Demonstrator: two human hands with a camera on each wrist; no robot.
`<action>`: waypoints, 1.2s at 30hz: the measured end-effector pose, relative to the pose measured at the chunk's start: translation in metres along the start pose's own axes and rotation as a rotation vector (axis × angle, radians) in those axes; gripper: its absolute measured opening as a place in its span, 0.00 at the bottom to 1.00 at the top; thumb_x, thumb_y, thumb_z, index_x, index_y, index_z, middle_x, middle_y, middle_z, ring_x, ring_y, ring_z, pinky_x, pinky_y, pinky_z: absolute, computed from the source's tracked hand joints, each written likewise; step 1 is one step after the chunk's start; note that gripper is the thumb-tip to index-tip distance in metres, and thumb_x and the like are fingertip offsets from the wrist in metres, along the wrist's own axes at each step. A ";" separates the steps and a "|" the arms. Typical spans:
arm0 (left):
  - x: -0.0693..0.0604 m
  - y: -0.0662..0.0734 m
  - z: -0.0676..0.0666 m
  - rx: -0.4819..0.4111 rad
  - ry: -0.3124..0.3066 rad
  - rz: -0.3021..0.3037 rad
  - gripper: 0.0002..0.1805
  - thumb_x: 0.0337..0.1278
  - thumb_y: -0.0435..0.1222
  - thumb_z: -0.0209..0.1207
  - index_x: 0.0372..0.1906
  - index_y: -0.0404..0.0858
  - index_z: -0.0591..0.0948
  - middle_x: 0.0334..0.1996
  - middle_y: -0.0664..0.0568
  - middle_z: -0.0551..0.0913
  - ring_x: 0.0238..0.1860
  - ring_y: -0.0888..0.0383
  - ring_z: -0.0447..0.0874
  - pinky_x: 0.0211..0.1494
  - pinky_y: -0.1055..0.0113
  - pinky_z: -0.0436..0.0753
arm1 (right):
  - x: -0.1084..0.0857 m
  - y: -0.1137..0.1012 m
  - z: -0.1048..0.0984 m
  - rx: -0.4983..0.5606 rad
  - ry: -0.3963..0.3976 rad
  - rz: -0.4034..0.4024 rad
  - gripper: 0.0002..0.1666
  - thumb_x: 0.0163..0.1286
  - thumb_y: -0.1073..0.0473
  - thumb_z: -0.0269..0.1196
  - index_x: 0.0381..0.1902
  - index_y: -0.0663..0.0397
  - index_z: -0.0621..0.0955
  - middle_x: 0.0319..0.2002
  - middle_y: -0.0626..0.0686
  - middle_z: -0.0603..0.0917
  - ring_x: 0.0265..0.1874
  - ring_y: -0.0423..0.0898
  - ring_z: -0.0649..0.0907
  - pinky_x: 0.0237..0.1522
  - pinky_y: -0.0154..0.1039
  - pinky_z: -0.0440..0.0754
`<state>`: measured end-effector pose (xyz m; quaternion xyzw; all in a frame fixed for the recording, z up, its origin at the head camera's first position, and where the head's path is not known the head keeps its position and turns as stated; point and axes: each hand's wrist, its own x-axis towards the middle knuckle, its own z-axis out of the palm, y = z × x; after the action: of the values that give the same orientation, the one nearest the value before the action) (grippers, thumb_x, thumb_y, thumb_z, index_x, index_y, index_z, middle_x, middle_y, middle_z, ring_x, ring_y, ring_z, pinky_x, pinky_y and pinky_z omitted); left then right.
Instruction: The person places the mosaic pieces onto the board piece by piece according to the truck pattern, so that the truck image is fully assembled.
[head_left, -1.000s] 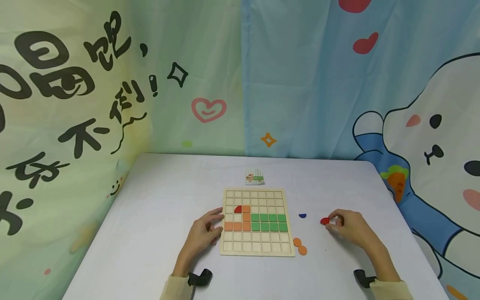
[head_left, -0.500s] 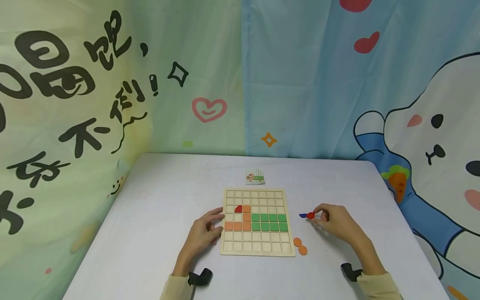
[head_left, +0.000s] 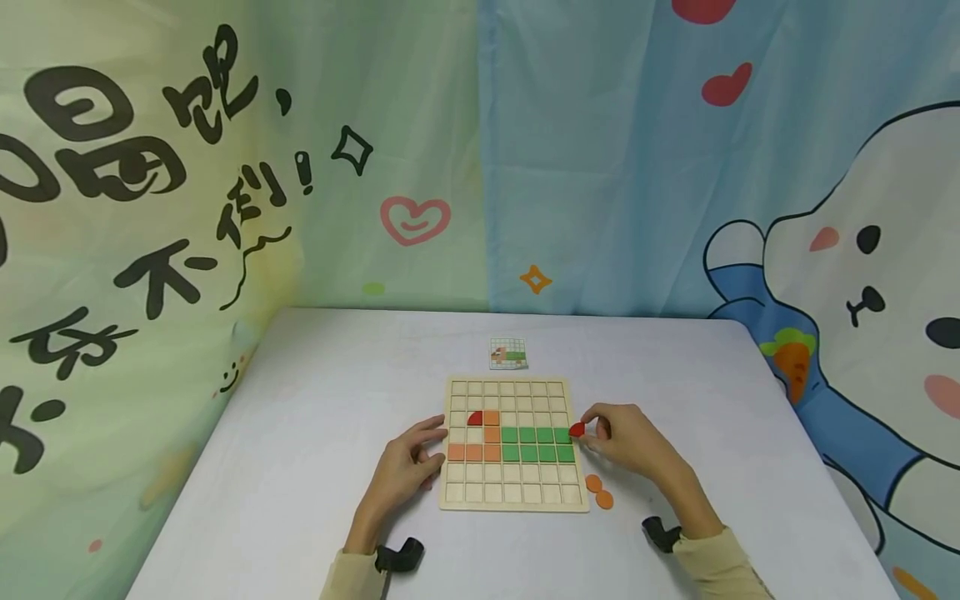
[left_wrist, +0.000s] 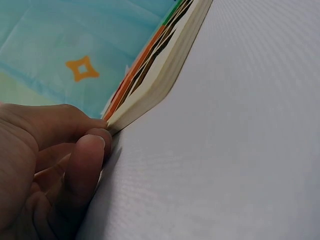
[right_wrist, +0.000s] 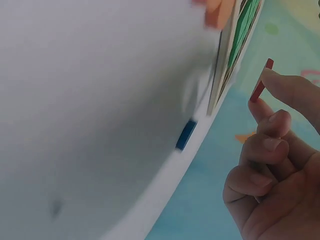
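My right hand (head_left: 628, 435) pinches a small red rounded tile (head_left: 577, 429) between thumb and finger, right at the right edge of the wooden grid board (head_left: 513, 505). The right wrist view shows this red tile (right_wrist: 261, 84) edge-on, raised above the table. My left hand (head_left: 405, 461) rests its fingertips against the board's left edge. Several green square tiles (head_left: 528, 454) and orange square tiles (head_left: 492, 435) sit in the grid, along with a red quarter-round tile (head_left: 476, 418). A blue tile (right_wrist: 186, 135) lies on the table under my right hand, hidden in the head view.
Two orange round tiles (head_left: 599, 492) lie off the board's lower right corner. Behind the board is a small picture card (head_left: 508, 354). The white table (head_left: 337, 367) ends at a printed curtain (head_left: 405, 150) at the back and sides.
My right hand has carried the red tile leftward, over the place where the blue tile lies, up to the board's right edge. My left hand has stayed at the board.
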<state>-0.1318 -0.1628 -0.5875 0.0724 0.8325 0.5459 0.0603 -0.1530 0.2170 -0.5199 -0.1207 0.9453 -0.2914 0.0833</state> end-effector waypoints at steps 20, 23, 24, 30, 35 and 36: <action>0.000 0.001 -0.001 0.010 -0.003 0.025 0.23 0.64 0.27 0.67 0.63 0.34 0.85 0.74 0.47 0.78 0.16 0.65 0.78 0.20 0.74 0.74 | 0.039 -0.061 0.044 0.034 -0.100 -0.178 0.13 0.70 0.58 0.72 0.49 0.57 0.87 0.17 0.42 0.73 0.17 0.35 0.69 0.26 0.30 0.71; -0.001 0.001 -0.001 0.005 -0.004 0.031 0.23 0.64 0.27 0.66 0.63 0.34 0.84 0.75 0.46 0.78 0.16 0.65 0.78 0.20 0.74 0.74 | 0.045 -0.069 0.051 0.024 -0.104 -0.197 0.12 0.70 0.57 0.72 0.48 0.57 0.88 0.17 0.42 0.73 0.17 0.35 0.70 0.26 0.31 0.72; -0.001 0.001 -0.001 0.003 -0.006 0.026 0.23 0.64 0.27 0.66 0.63 0.34 0.84 0.75 0.46 0.78 0.17 0.65 0.78 0.21 0.74 0.74 | 0.047 -0.071 0.053 0.015 -0.106 -0.202 0.12 0.70 0.57 0.72 0.48 0.56 0.88 0.17 0.41 0.73 0.17 0.34 0.70 0.27 0.31 0.72; 0.000 0.001 0.000 -0.004 -0.010 0.013 0.23 0.64 0.27 0.67 0.64 0.34 0.84 0.75 0.47 0.77 0.17 0.64 0.78 0.21 0.74 0.75 | 0.054 -0.088 0.062 0.011 -0.116 -0.220 0.12 0.69 0.58 0.72 0.48 0.56 0.88 0.17 0.42 0.73 0.17 0.35 0.69 0.25 0.30 0.68; -0.001 0.001 -0.001 0.000 -0.012 0.015 0.22 0.64 0.27 0.66 0.64 0.35 0.85 0.75 0.47 0.78 0.17 0.65 0.78 0.21 0.74 0.76 | 0.058 -0.099 0.070 0.008 -0.125 -0.229 0.13 0.68 0.59 0.71 0.48 0.59 0.88 0.17 0.41 0.73 0.18 0.35 0.69 0.23 0.29 0.67; -0.001 0.001 -0.001 -0.002 -0.015 0.014 0.22 0.64 0.27 0.66 0.64 0.34 0.85 0.75 0.47 0.78 0.17 0.64 0.78 0.21 0.73 0.75 | 0.059 -0.102 0.071 0.010 -0.132 -0.228 0.14 0.68 0.59 0.72 0.49 0.59 0.88 0.17 0.41 0.73 0.18 0.35 0.70 0.23 0.29 0.68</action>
<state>-0.1305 -0.1639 -0.5861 0.0824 0.8311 0.5465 0.0627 -0.1748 0.0814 -0.5253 -0.2458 0.9165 -0.2950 0.1123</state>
